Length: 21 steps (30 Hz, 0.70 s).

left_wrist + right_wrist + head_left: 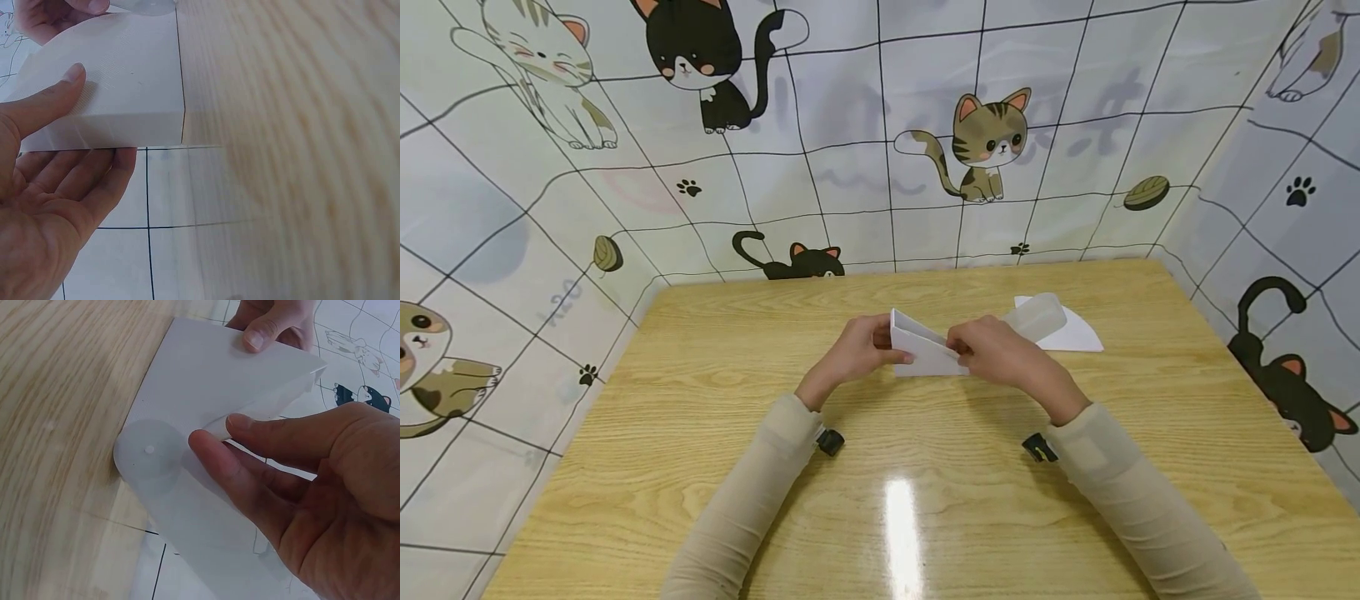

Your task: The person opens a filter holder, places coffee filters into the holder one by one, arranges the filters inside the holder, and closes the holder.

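A white, wedge-shaped hollow case (921, 350) stands on edge on the table. My left hand (861, 346) holds its left end, thumb on the near face (134, 62) and fingers behind. At the other end, my right hand (996, 350) pinches a small white part (219, 430) between thumb and fingertip, beside the case's slanting upper edge. A translucent, round-ended strip (181, 494) overlaps the corner of the case, with a small white pin (149, 450) at its rounded end. I cannot tell whether the pinched part is joined to the case.
A flat white fan-shaped piece (1078, 333) lies on the table behind my right hand, partly covered by the translucent strip (1041, 315). The wooden table (760, 325) meets a cat-print cloth wall (850, 192) at the back and sides.
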{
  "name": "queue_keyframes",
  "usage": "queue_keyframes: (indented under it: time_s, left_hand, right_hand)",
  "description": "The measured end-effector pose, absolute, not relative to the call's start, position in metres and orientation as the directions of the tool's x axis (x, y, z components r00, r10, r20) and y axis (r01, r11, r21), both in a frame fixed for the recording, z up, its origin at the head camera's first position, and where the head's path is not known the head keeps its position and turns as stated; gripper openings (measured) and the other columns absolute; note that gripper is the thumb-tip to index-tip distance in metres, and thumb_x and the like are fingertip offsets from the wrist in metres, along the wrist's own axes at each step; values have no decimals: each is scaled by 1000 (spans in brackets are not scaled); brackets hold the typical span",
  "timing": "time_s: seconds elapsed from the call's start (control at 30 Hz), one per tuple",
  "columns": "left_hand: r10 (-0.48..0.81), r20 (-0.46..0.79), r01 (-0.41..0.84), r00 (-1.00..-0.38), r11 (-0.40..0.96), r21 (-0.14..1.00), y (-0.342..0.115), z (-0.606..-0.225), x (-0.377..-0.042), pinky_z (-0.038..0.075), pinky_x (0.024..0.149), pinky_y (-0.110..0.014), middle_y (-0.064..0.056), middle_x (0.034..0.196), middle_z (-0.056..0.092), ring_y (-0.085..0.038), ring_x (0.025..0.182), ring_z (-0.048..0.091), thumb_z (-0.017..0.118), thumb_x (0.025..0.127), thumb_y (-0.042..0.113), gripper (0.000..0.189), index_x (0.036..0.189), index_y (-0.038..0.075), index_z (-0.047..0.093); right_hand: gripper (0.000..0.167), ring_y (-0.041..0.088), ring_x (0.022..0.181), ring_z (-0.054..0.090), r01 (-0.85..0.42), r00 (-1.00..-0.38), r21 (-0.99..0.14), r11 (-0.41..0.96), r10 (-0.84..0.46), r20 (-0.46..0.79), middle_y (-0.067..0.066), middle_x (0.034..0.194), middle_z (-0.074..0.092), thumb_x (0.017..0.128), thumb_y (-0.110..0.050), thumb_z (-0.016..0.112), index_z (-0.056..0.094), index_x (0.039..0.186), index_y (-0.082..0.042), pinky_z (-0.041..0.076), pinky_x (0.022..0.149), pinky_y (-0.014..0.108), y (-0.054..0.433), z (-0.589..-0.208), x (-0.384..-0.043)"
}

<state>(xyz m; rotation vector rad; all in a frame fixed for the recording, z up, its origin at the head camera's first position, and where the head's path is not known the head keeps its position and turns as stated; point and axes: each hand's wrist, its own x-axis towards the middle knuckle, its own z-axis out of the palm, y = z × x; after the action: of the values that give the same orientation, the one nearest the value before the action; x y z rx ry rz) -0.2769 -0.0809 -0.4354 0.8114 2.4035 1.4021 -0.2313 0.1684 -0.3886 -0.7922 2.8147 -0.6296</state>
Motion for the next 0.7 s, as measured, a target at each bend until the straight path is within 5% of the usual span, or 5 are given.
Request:
queue_keyframes:
  time_s: [0.7]
  left_hand:
    - [583,89,362,-808,372,855,-81,-435,-276,63,84,-33,-12,117,77,-23,99,77,84,87,10,39,123,6,70]
  right_hand:
    - [16,25,95,73,-461,-877,-435,773,-473,88,7,101,78,99,-12,70,73,112,-4,59,83,45,190,-355,-222]
